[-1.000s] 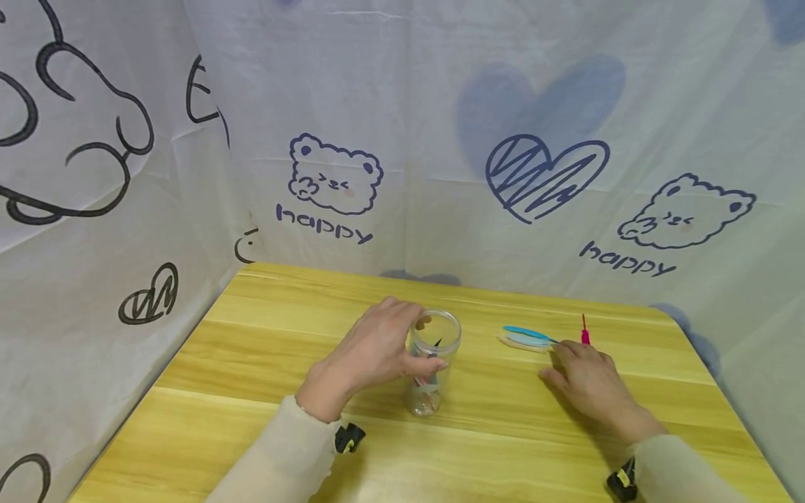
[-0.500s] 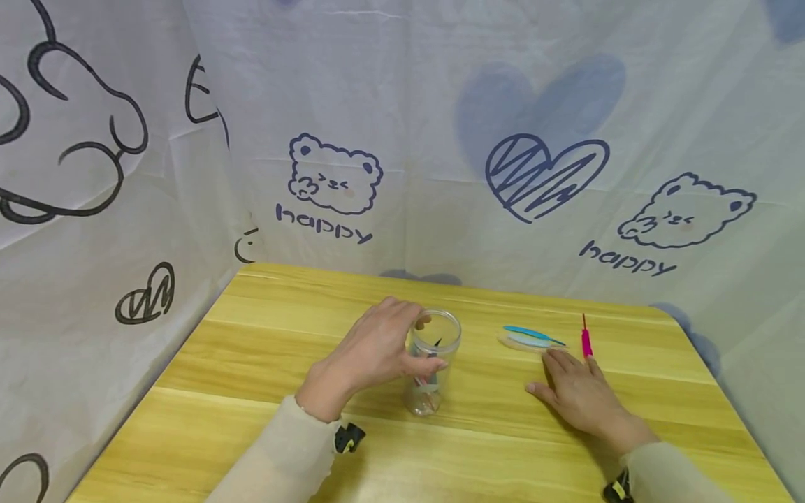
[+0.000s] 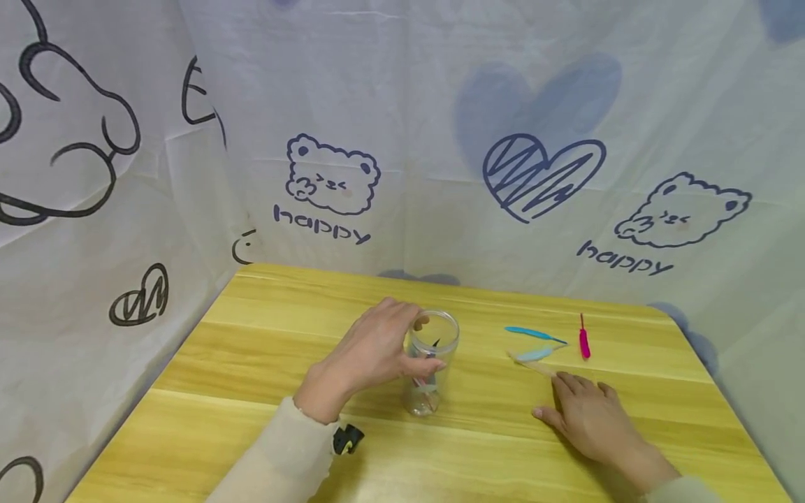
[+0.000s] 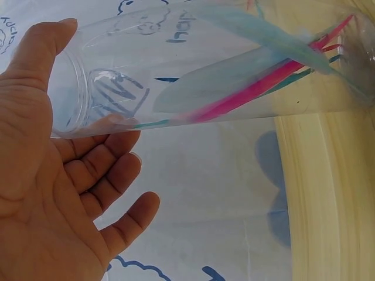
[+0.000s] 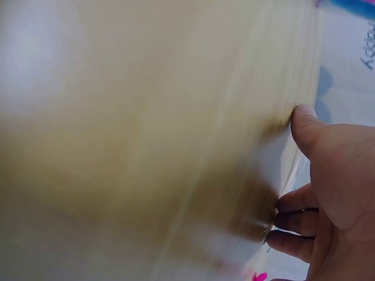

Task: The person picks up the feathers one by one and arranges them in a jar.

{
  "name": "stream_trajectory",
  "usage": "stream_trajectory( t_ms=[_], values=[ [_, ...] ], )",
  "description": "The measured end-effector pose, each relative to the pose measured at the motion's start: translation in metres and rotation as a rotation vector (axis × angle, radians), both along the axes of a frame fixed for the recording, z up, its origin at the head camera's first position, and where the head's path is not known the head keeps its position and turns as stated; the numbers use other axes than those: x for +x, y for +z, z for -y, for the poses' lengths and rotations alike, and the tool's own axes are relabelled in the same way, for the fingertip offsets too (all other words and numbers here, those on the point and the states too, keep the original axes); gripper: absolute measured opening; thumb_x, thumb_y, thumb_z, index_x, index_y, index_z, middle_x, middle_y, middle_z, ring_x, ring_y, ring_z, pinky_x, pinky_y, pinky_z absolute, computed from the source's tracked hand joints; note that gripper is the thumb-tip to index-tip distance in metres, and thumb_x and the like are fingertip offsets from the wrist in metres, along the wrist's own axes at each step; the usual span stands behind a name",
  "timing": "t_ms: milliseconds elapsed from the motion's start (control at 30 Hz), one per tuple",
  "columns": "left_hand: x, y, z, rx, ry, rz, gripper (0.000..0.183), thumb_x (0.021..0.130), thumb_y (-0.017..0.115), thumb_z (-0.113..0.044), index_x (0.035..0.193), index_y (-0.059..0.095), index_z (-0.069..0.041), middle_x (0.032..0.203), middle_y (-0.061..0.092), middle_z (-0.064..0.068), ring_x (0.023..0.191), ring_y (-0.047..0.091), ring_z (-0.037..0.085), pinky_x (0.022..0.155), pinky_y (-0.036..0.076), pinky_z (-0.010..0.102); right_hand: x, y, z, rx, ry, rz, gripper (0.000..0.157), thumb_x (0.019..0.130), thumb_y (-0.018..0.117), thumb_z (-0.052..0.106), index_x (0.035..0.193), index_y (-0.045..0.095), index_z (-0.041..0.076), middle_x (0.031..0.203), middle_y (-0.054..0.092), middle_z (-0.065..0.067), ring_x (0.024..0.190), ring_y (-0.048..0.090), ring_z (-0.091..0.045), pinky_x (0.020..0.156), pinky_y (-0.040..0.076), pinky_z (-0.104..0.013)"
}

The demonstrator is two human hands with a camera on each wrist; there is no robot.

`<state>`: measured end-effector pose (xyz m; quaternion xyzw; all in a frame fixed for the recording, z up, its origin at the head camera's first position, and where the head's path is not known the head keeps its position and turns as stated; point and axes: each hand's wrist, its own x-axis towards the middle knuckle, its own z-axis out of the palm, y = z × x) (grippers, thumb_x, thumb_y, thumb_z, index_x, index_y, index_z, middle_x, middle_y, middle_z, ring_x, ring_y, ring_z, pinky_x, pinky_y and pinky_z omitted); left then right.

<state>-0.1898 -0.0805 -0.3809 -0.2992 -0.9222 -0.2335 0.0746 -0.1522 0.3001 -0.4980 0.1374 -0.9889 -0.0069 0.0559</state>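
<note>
Feathers (image 3: 534, 355) loose on the bench (image 3: 490, 433), right of centre, toward the far edge. Right hand (image 3: 594, 423) is the nearer of the two hands: palm down, fingers loosely out, nothing gripped that I can see. Beige feather (image 3: 539, 367) lies closest, just off its fingertips on the left, long axis slanting from the far left down to the index finger; contact, can't tell. Blue feather (image 3: 528, 332) sits beyond, roughly along the far edge; pink feather (image 3: 584, 344) points at that edge, toward the far right corner. Left hand (image 3: 371, 349) well apart from these, thumb and fingers round the clear jar (image 3: 430, 391) near its rim. Jar upright, left of the loose ones, more plumes inside.
</note>
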Motion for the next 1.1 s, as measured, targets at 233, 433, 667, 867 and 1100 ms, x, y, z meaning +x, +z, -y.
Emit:
stream_trajectory(
  t_ms=[233, 433, 667, 867, 1100],
  values=[
    [0.001, 0.002, 0.000, -0.013, 0.006, 0.008, 0.067, 0.082, 0.083, -0.063, 0.124, 0.068, -0.013, 0.122, 0.072, -0.001, 0.115, 0.058, 0.020, 0.104, 0.049, 0.041, 0.020, 0.000, 0.009, 0.000, 0.034, -0.004, 0.070, 0.098, 0.062, 0.065, 0.132, 0.066, 0.004, 0.136, 0.068, -0.017, 0.121, 0.065, -0.041, 0.093, 0.048, -0.069],
    [0.001, 0.003, -0.001, -0.014, 0.005, 0.005, 0.065, 0.082, 0.083, -0.062, 0.122, 0.068, -0.012, 0.120, 0.072, 0.000, 0.114, 0.058, 0.020, 0.102, 0.049, 0.042, 0.026, 0.005, 0.013, -0.012, 0.067, -0.048, 0.057, 0.098, 0.066, 0.059, 0.123, 0.070, 0.008, 0.131, 0.070, -0.012, 0.119, 0.066, -0.037, 0.092, 0.049, -0.066],
    [0.001, 0.005, -0.003, -0.015, 0.008, 0.011, 0.065, 0.082, 0.083, -0.061, 0.122, 0.068, -0.012, 0.119, 0.072, -0.001, 0.113, 0.058, 0.019, 0.101, 0.049, 0.041, 0.013, 0.013, 0.014, -0.114, 0.070, -0.208, 0.020, 0.094, 0.081, 0.025, 0.105, 0.074, 0.010, 0.104, 0.076, -0.007, 0.096, 0.070, -0.033, 0.080, 0.053, -0.059],
    [0.001, 0.006, -0.002, -0.023, 0.018, 0.013, 0.065, 0.082, 0.083, -0.063, 0.121, 0.068, -0.013, 0.117, 0.072, -0.001, 0.111, 0.058, 0.018, 0.100, 0.050, 0.039, -0.005, 0.014, 0.011, -0.183, 0.003, -0.225, 0.015, 0.089, 0.085, 0.015, 0.098, 0.075, 0.009, 0.089, 0.072, -0.006, 0.082, 0.066, -0.030, 0.074, 0.049, -0.058],
    [0.002, 0.006, -0.002, -0.027, 0.023, 0.020, 0.065, 0.082, 0.083, -0.064, 0.120, 0.068, -0.013, 0.115, 0.071, -0.003, 0.111, 0.058, 0.018, 0.100, 0.049, 0.039, -0.016, 0.009, 0.008, -0.198, -0.045, -0.127, 0.016, 0.089, 0.086, 0.023, 0.092, 0.073, 0.014, 0.081, 0.065, 0.001, 0.077, 0.061, -0.024, 0.070, 0.048, -0.054]
  ],
)
